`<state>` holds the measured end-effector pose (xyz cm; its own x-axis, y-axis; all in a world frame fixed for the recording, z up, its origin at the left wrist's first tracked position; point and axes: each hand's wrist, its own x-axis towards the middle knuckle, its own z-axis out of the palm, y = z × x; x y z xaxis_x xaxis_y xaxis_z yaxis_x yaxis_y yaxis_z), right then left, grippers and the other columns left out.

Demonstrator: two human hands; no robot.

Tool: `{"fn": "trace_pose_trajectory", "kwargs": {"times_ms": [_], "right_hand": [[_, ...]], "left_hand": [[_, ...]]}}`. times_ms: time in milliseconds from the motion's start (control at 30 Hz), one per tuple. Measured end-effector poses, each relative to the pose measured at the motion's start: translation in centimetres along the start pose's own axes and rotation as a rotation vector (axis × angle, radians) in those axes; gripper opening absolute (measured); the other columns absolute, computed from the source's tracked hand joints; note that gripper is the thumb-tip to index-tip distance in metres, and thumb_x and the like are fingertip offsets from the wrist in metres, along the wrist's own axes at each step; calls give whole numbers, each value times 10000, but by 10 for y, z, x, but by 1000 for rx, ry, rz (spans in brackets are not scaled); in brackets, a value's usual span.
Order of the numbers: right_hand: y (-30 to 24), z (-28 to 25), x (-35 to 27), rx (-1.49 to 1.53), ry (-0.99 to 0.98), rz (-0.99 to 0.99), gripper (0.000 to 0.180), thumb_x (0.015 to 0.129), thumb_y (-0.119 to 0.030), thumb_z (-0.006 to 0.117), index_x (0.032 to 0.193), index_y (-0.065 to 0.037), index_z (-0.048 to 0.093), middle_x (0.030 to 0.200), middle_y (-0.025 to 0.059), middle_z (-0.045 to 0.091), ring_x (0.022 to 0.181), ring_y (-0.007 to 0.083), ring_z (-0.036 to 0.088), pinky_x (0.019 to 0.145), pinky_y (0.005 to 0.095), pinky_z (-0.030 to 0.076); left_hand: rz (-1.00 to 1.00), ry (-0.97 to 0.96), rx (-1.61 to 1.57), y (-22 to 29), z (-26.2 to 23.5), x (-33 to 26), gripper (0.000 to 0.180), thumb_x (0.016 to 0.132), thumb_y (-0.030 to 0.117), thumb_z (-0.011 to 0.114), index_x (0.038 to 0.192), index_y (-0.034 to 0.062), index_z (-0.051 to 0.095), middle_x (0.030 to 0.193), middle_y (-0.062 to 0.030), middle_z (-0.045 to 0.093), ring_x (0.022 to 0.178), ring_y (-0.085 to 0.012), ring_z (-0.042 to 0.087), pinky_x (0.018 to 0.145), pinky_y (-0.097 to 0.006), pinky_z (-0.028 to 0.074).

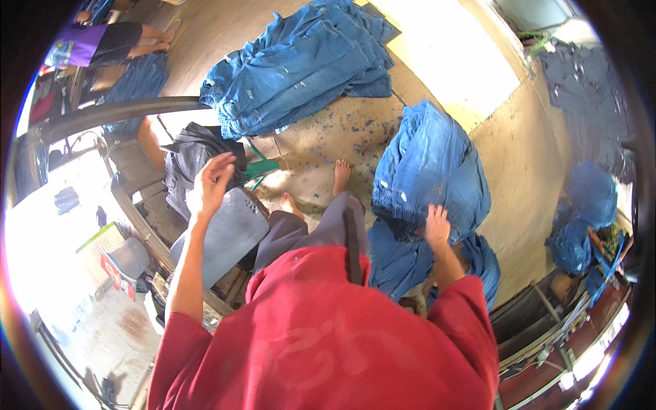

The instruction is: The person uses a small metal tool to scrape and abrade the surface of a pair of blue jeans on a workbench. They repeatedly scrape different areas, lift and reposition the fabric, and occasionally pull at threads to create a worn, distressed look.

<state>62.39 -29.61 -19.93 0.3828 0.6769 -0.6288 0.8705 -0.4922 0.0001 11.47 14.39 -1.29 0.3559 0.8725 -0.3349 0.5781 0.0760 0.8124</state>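
Note:
My right hand (pixel 437 224) rests on the lower edge of a bundle of blue denim (pixel 425 160), its fingers stretched upward over the cloth. More blue denim (pixel 402 263) hangs or lies just below it. My left hand (pixel 214 183) is raised with nothing in it, fingers slightly bent and apart. Beneath that hand is a smooth grey seat-like surface (pixel 236 229), and beside it a heap of black cloth (pixel 195 160). Farther ahead lies a large pile of blue denim garments (pixel 301 65), stacked in folded layers.
A green stand-like piece (pixel 262 167) pokes out beside the black cloth. Dark scraps lie scattered on the concrete floor (pixel 328 137). Another person (pixel 113 44) is at the far left, near more denim. Blue cloth (pixel 588 195) and a dark heap (pixel 584 96) are at the right.

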Motion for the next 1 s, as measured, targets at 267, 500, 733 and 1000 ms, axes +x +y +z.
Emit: {"fn": "trace_pose_trajectory", "kwargs": {"times_ms": [267, 500, 733, 1000], "right_hand": [[38, -13, -5, 250, 173, -166, 408, 878, -192, 750, 1265, -128, 636, 1111, 155, 719, 998, 403, 716, 823, 514, 611], [-3, -112, 11, 605, 548, 114, 285, 983, -124, 649, 1261, -68, 625, 1100, 237, 752, 1008, 415, 746, 872, 491, 570], [-115, -224, -26, 876, 894, 19, 324, 971, -50, 679, 1286, -89, 617, 1058, 209, 743, 957, 401, 739, 857, 468, 563], [-311, -216, -77, 864, 887, -244, 582, 743, -28, 834, 1276, -89, 608, 1192, 152, 650, 1028, 351, 693, 878, 439, 591]], "left_hand": [[102, -262, 196, 112, 95, -31, 334, 993, 178, 759, 1312, 79, 749, 1244, -147, 787, 1210, -278, 737, 1035, -407, 559], [14, -720, -164, 144, 196, -61, 347, 1058, 188, 712, 1382, 63, 715, 1296, -95, 782, 1202, -228, 736, 1062, -369, 573], [-278, -894, -383, 157, 272, -66, 810, 1071, 755, 471, 1401, 58, 719, 1017, -4, 663, 801, -152, 462, 746, -316, 452], [-481, -252, -1518, 115, 201, 21, 434, 1097, 475, 621, 1225, 74, 727, 1180, -121, 781, 998, -304, 732, 918, -507, 591]]}}
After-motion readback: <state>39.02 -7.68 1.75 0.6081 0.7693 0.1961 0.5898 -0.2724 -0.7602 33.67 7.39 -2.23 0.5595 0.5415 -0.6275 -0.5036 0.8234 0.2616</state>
